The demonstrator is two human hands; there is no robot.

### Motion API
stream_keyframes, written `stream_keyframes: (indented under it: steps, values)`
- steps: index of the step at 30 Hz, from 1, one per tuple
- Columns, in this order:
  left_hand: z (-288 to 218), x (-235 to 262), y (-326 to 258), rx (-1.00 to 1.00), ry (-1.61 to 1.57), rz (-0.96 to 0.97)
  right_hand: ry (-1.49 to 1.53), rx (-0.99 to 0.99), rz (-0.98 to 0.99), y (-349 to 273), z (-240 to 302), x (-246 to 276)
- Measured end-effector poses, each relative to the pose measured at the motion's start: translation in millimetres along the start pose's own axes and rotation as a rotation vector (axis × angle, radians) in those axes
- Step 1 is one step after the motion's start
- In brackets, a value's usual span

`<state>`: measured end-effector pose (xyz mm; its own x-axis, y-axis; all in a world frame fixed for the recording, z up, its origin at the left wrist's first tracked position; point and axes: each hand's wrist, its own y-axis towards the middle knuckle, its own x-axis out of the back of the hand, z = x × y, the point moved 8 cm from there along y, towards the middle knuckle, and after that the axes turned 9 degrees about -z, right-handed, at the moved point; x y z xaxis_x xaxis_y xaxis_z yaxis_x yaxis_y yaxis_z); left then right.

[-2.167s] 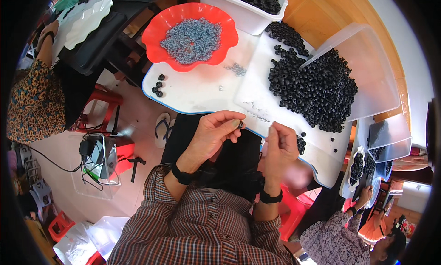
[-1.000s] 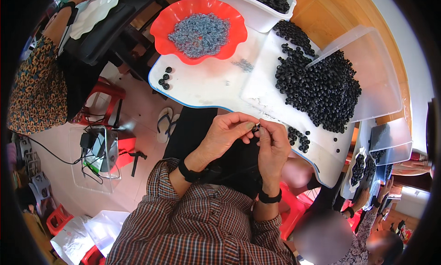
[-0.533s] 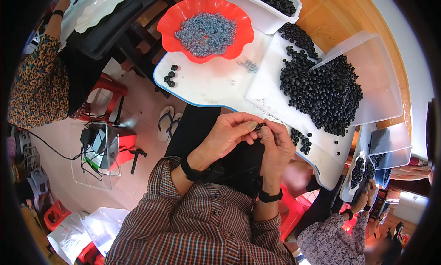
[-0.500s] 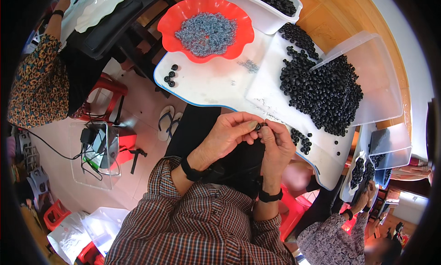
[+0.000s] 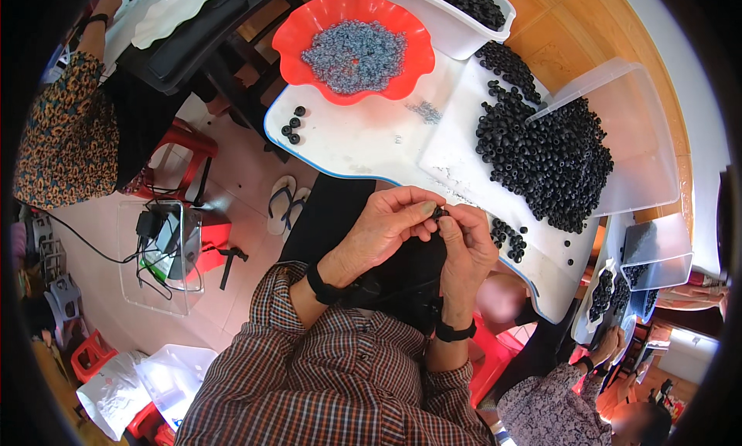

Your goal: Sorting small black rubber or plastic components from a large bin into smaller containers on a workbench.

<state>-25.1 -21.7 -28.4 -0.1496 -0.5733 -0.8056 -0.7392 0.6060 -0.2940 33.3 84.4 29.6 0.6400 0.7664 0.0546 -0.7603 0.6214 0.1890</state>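
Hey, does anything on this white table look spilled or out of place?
Yes, mildly: a small patch of grey bits lies loose on the white table, outside the red bowl that holds similar-looking pieces. It looks spilled, though it may be deliberate.

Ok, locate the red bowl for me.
In the head view, the red bowl sits at upper centre on the white table, just left of the white tub.

- At eight o'clock, spreads out in pinkish floor tiles.
- At ten, has a red stool.
- At two, shows wood-coloured panelling beside a white wall.
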Motion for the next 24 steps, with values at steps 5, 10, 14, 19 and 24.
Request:
stream_keyframes:
  steps: [5, 10, 14, 19, 24]
  values:
    - [0.1, 1.0, 0.0, -0.018, 0.027, -0.002, -0.067, 0.055, -0.013, -1.1, 4.6, -1.0]
    - [-1.8, 0.8, -0.4, -0.018, 0.036, 0.009, -0.210, 0.184, -0.015, -1.2, 17.6, -4.1]
    - [-4.5, -0.3, -2.6, -0.036, 0.074, -0.015, -0.254, 0.221, -0.015, -1.7, 20.0, -4.7]
    - [-4.9, 1.3, -2.6, -0.051, 0.100, -0.051, -0.321, 0.249, -0.013, -1.9, 25.7, -6.9]
    - [-0.7, 3.0, -0.8, -0.043, 0.097, -0.038, -0.321, 0.260, -0.013, -1.8, 24.7, -5.5]
